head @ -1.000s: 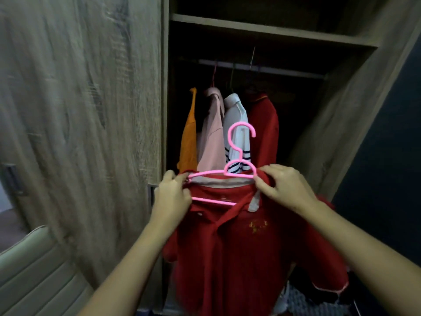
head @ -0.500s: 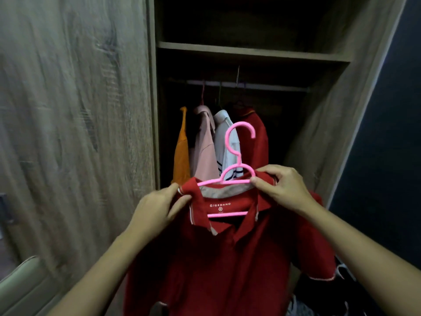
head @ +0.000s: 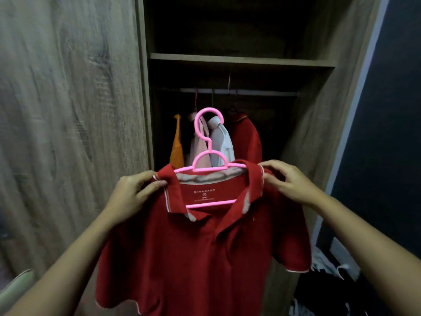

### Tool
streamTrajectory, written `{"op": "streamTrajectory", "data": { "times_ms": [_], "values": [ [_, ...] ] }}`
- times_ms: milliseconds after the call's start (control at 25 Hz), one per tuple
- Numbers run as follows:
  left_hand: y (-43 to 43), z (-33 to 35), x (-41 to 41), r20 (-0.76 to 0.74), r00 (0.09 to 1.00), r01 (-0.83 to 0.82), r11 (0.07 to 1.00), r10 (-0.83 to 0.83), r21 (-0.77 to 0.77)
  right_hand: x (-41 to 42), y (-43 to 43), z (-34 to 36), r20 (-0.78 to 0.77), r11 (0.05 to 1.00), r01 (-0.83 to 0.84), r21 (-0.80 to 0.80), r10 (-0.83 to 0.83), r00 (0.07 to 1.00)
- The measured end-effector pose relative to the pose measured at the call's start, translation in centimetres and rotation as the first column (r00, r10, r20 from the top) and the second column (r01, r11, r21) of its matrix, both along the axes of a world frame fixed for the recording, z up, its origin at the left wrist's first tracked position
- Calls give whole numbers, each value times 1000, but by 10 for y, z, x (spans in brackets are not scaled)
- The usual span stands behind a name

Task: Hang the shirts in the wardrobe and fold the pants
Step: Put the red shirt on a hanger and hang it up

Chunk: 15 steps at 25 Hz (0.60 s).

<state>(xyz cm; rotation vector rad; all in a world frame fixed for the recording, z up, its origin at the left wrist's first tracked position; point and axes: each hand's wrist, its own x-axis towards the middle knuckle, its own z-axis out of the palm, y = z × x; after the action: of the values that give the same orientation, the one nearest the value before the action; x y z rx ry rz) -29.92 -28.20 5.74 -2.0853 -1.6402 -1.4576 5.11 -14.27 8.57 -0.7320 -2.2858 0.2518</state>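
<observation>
Shirt in hand: a red polo shirt (head: 200, 258), held up in front of the open wardrobe (head: 319, 137), collar open and facing the wearer, threaded on a pink hanger (head: 209, 167); it hangs in the air, below the rail (head: 262, 93) and apart from it
Left grip (head: 132, 197): thumb and fingers pinch the collar's left corner, at the hanger's end
Right grip (head: 289, 181): fingers curled over the right shoulder beside the collar, holding the cloth there
Done so far: four garments hang on the rail, an orange shirt (head: 177, 147), a pale pink shirt (head: 196, 145), a white shirt (head: 222, 144) and a second red shirt (head: 248, 142); the one in hand looks seated on its hanger
Left to do: by my judgement the hook has to go up onto the rail, likely on the free stretch to the right; no folded pants show anywhere
Hard to make out: both hanger ends lie under the cloth; the hem is cut off by the lower edge; a dark heap of clothes (head: 323, 277) at lower right may hold the pants, but I cannot tell; the wardrobe's inside is dim, the hooks on the rail barely visible
</observation>
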Motion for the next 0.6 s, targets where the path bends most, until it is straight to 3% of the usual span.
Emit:
{"op": "streamTrajectory", "data": {
  "times_ms": [80,160,240,320,480,600],
  "values": [
    [-3,5,-2,63,998,28,999,-26,-33,8,3,-3,36,999,0,-53,2,999],
    [-9,14,-3,71,995,71,996,-67,-62,15,5,-5,35,997,28,78,-30,999],
    [-12,23,-7,87,991,106,991,-99,-84,22,3,-5,-61,971,17,240,-2,998],
    [-12,25,-12,91,991,105,991,-98,-81,25,1,-7,-130,957,28,289,10,992],
    [-12,27,-15,121,988,109,989,-97,-97,20,-8,-5,-55,963,230,141,-225,973],
    [-14,41,-10,136,981,156,980,-139,-123,4,-17,17,10,987,147,60,-148,989]
  ]
}}
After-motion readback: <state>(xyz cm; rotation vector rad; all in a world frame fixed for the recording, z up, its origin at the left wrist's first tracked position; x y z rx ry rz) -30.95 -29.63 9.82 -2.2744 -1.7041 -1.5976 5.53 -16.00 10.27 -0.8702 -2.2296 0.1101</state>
